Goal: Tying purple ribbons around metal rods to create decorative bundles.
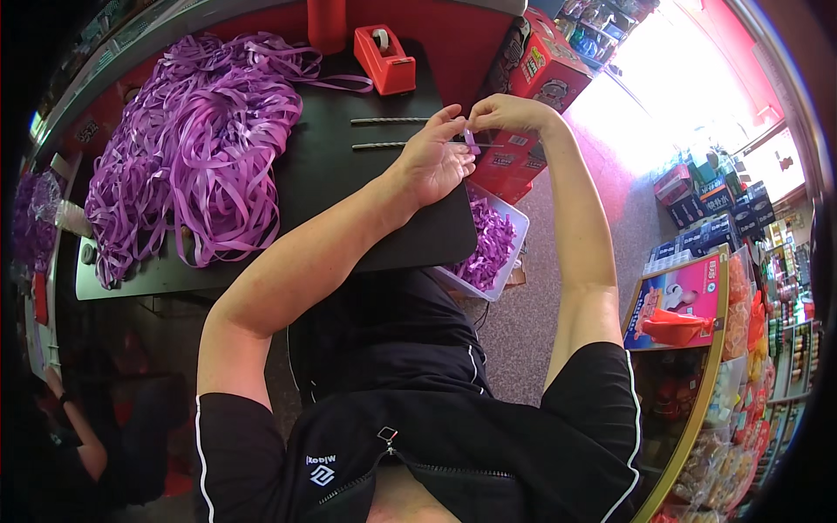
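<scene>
My right hand [508, 113] is pinched on the upper end of a short piece of purple ribbon [472, 142], just past the table's right end. Palm up, my left hand [436, 161] has its fingers curled against the same ribbon. Two thin twisted metal rods [388, 120] lie parallel and stick out over the black tabletop [331, 200]; the nearer one runs behind my left hand to the ribbon. Whether the ribbon is looped round that rod, I cannot tell. A big tangled heap of purple ribbon [209, 139] covers the table's left side.
Below the table's right end stands a white plastic bin [520, 228] holding many short purple ribbon pieces. A red tape dispenser [384, 65] sits at the table's back. Red boxes [549, 65] are stacked beyond my hands. A display case [680, 314] flanks my right; another person's arm [83, 427] shows at lower left.
</scene>
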The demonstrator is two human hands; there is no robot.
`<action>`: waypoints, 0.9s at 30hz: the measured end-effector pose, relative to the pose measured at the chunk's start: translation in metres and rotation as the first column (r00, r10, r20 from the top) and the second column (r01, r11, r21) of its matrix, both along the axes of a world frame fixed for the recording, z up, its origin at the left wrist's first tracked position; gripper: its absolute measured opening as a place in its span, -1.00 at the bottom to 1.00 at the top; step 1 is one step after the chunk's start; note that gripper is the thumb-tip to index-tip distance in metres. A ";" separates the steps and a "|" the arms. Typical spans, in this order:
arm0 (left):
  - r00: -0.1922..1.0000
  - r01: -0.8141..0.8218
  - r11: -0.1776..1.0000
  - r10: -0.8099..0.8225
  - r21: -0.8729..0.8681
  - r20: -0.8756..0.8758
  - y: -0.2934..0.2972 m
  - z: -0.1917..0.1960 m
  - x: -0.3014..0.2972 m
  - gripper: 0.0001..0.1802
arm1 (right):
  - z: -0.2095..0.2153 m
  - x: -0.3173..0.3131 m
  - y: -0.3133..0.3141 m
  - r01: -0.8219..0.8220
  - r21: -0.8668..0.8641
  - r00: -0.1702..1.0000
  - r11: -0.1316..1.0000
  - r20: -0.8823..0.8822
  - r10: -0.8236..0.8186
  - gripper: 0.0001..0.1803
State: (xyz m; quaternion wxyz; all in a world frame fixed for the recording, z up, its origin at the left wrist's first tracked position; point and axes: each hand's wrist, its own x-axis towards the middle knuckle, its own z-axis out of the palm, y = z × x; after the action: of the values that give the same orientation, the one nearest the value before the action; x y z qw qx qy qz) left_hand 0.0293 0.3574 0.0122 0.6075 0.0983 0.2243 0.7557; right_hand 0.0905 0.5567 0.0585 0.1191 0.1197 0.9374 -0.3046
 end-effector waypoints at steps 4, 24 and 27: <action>1.000 0.012 1.000 -0.012 0.019 0.004 -0.001 -0.001 -0.001 -0.50 | -0.008 -0.009 0.009 -0.009 0.020 1.000 1.000 0.024 0.009 -0.61; 0.999 0.034 0.999 -0.033 0.041 -0.028 0.000 -0.004 -0.003 -0.46 | -0.010 -0.015 0.003 0.036 0.195 0.992 0.980 0.111 -0.058 -0.52; 0.999 0.028 0.999 -0.027 0.029 -0.041 -0.002 -0.002 -0.003 -0.43 | 0.001 -0.014 -0.019 0.107 0.355 0.977 0.929 0.137 -0.165 -0.55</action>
State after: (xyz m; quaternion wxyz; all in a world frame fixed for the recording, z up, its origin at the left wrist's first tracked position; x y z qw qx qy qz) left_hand 0.0265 0.3556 0.0101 0.6115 0.1255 0.2242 0.7484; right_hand 0.0766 0.5375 0.0591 0.1518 0.2284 0.9525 -0.1321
